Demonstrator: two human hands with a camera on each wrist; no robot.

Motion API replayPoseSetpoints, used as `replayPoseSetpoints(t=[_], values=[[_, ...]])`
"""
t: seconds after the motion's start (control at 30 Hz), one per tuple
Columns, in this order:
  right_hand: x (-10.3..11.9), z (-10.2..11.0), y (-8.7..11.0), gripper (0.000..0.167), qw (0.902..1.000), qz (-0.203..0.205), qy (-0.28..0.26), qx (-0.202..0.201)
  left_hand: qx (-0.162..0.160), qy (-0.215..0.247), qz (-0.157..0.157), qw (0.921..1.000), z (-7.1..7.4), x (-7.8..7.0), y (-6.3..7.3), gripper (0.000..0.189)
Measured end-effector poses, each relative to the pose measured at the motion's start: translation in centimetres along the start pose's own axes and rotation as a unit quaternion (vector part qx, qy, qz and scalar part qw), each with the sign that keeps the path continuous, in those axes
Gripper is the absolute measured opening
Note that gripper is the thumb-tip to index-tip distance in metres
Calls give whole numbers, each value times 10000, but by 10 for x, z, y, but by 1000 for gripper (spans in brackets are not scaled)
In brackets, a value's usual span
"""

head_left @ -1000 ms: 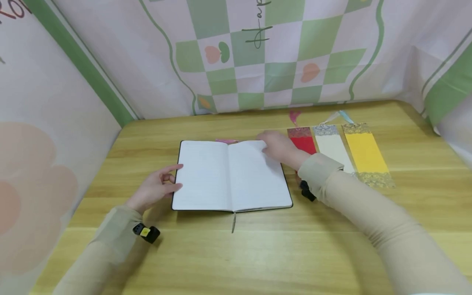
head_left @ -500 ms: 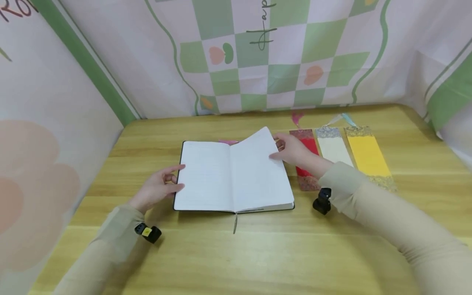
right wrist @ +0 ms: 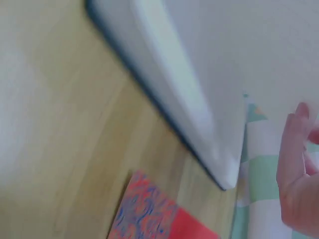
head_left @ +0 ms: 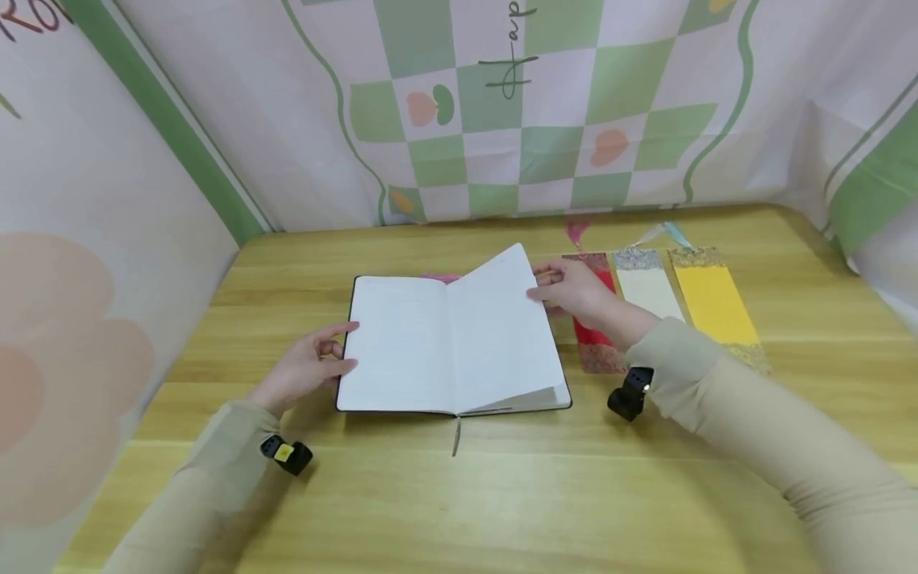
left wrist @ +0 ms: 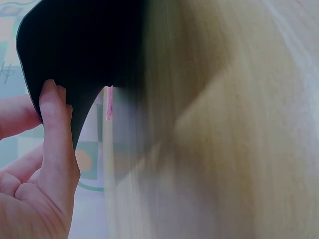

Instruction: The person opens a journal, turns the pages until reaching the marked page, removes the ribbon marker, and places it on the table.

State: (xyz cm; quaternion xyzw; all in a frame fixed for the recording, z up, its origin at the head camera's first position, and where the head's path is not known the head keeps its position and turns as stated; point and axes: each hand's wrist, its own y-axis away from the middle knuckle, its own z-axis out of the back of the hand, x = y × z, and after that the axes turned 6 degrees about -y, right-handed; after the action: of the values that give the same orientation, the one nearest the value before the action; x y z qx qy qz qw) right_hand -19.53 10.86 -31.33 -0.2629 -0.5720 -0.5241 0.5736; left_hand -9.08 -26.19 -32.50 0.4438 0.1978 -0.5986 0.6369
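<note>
An open notebook [head_left: 398, 343] with blank-looking white pages lies on the table, its dark cover [left wrist: 84, 40] seen from below in the left wrist view. My left hand [head_left: 304, 367] pinches the notebook's left edge, thumb on the page side and fingers bent at the rim. On the other side, my right hand [head_left: 581, 295] pinches the right edge of a page [head_left: 495, 319], whose far corner is raised. Light shows beneath that page over the rest of the right-hand block. A thin ribbon [head_left: 457, 438] hangs out at the spine's near end. Part of a pink tassel [head_left: 441, 277] shows behind the notebook.
Right of the notebook lie a red bookmark [head_left: 601, 355], partly under my right hand, a white bookmark [head_left: 649, 291] and a yellow bookmark [head_left: 713, 299], with tassels at the back. A printed curtain [head_left: 495, 159] hangs behind the wooden table [head_left: 445, 510].
My right hand has moved right from the notebook's far right corner and lifted the page, widening the gap beneath it. The left hand has kept its hold.
</note>
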Motion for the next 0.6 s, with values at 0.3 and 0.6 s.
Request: replayPoseSetpoints(t=[0.3, 0.6], values=[[5, -28, 8, 56, 9786, 513, -952, 1751, -11, -61, 31, 10000, 1, -1, 0, 61], [7, -73, 13, 55, 9545, 1242, 1571, 2211, 52, 66, -98, 9999, 3, -3, 3, 61]])
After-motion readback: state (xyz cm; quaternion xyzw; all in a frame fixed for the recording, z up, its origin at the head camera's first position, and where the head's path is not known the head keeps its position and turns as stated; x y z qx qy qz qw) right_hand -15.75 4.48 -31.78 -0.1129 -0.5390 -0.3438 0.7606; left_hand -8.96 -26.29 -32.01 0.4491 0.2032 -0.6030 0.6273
